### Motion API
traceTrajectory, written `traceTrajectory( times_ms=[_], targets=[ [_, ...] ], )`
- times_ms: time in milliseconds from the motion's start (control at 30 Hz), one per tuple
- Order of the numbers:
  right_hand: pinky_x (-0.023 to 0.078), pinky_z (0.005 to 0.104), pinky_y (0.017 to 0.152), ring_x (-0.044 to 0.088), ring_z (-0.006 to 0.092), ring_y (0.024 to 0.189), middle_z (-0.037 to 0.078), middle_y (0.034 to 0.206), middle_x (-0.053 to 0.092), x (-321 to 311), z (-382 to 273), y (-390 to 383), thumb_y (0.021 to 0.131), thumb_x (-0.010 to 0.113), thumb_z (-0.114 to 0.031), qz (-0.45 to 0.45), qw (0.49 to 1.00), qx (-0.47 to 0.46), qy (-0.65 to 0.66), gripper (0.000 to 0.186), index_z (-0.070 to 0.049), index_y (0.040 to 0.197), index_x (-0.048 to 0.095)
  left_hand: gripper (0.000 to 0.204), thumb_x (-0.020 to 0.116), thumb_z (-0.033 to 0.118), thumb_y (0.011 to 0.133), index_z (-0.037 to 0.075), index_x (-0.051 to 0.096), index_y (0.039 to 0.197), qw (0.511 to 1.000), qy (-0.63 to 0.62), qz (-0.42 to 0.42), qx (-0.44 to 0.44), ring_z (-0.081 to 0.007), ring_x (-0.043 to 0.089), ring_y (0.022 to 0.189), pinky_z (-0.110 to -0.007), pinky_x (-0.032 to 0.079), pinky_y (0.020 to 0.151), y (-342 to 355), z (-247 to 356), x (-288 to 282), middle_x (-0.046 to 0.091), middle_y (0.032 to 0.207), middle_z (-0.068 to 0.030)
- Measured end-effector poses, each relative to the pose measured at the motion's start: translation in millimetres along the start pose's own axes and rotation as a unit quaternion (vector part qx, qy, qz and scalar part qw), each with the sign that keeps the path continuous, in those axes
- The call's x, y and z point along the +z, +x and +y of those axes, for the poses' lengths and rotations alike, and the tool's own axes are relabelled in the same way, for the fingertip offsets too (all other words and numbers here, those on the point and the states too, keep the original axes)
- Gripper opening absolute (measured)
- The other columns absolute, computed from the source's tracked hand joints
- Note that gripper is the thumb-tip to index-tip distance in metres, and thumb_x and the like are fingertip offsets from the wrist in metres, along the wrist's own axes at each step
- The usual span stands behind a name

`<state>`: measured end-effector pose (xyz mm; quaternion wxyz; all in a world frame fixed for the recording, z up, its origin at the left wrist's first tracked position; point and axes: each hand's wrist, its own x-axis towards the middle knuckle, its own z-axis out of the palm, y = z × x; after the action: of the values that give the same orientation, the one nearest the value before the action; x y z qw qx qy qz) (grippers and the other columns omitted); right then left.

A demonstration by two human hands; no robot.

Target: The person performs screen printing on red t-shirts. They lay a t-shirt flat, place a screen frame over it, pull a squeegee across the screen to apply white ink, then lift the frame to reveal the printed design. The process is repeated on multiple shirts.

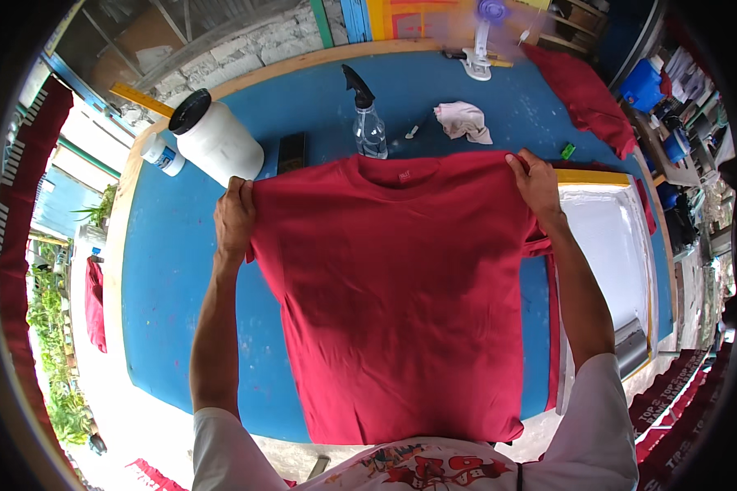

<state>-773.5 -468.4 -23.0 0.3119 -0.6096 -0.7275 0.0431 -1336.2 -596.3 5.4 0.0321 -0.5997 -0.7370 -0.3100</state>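
Note:
A dark red T-shirt (401,278) is stretched wide between my two hands over the blue table (168,327). Its neckline points to the far side and its hem hangs toward my body. My left hand (235,217) pinches the shirt at the left shoulder, fingers closed. At the right shoulder my right hand (536,184) grips the cloth the same way. Beside the right forearm lies a framed printing screen (602,245) with a white surface, partly covered by that arm. More red cloth shows under the frame's left edge.
Beyond the shirt stand a white tub with a black lid (221,143), a small white jar (164,155), a spray bottle (370,131) and a clip-on fan (477,61). A dark phone-like slab (291,152), a crumpled rag (463,121) and red cloth (581,94) lie there too.

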Motion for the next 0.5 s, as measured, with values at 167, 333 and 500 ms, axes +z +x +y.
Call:
traceTrajectory(
  times_ms=[167, 333, 500],
  targets=[
    [0.057, 0.0608, 0.077, 0.071, 0.0503, 0.093, 0.023, 0.097, 0.074, 99, 39, 1, 0.108, 0.067, -0.044, -0.041, 0.996, 0.007, -0.072, 0.038, -0.007, 0.104, 0.067, 0.027, 0.053, 0.030, 0.116, 0.005, 0.059, 0.109, 0.994, 0.091, -0.060, -0.031, -0.0511, 0.071, 0.091, -0.060, 0.054, 0.076, -5, -41, 97, 0.075, 0.093, -0.0257],
    [0.058, 0.0575, 0.081, 0.071, 0.0471, 0.100, 0.021, 0.108, 0.073, 114, 38, 7, 0.107, 0.070, -0.035, -0.026, 0.997, -0.009, -0.074, 0.029, -0.007, 0.112, 0.067, 0.025, 0.059, 0.031, 0.113, 0.005, 0.061, 0.112, 0.984, 0.142, -0.095, -0.052, -0.0455, 0.071, 0.092, -0.055, 0.055, 0.084, -9, -45, 122, 0.076, 0.096, -0.0207],
    [0.056, 0.0543, 0.095, 0.063, 0.0449, 0.118, 0.023, 0.127, 0.064, 56, 4, -71, 0.104, 0.075, -0.026, 0.061, 0.993, -0.105, -0.016, 0.043, -0.007, 0.141, 0.064, 0.037, 0.071, 0.031, 0.106, 0.004, 0.063, 0.130, 0.994, 0.106, 0.028, 0.015, -0.0402, 0.061, 0.113, -0.052, 0.045, 0.102, -78, -32, 76, 0.066, 0.118, -0.0188]
  ],
)
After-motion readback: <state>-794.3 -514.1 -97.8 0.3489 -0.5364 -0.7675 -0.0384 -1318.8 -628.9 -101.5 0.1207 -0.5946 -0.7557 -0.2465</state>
